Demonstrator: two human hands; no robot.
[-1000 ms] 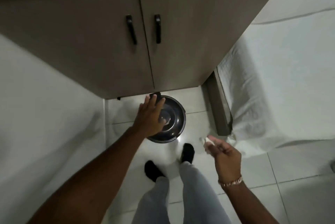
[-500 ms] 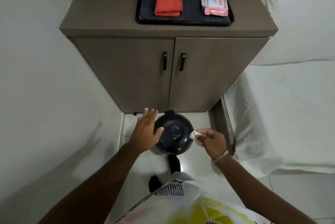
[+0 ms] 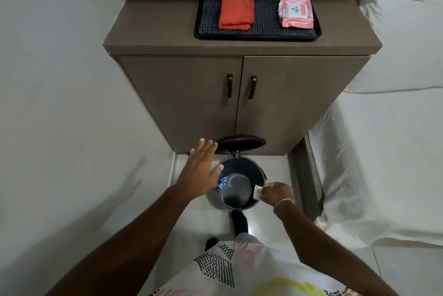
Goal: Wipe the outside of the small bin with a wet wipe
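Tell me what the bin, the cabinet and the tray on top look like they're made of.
Bin: probably dark plastic, though metal can't be ruled out; smooth, with a soft sheen on its inner wall.
Cabinet: seems laminate or veneered board; matte grey-brown with a faint grain and black handles.
Tray: likely black plastic; glossy raised rim around a woven-patterned base.

Wet wipe in right hand at open bin.
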